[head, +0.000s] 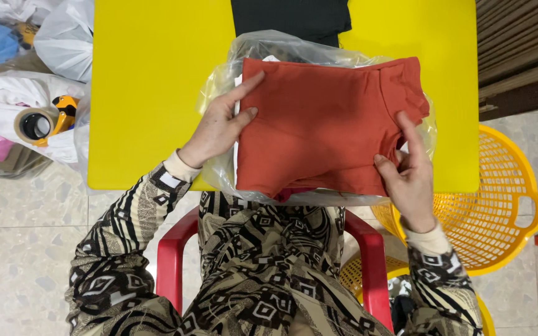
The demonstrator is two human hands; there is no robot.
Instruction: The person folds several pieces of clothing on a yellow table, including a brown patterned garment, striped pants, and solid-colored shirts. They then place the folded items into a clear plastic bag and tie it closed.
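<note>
A folded rust-red garment [319, 124] lies on a clear plastic bag [269, 46] on the yellow table [151, 81]. My left hand [219, 124] grips the garment's left edge, thumb on top of the cloth. My right hand [409, 174] pinches its lower right corner near the short sleeve. Something white shows under the red cloth at its left side. A black folded garment [291, 17] lies beyond the bag at the table's far edge.
A tape dispenser with a brown tape roll [38, 124] rests on white plastic bags [63, 37] left of the table. A yellow plastic basket [499, 199] stands at the right. I sit on a red chair [169, 261] over a speckled tile floor.
</note>
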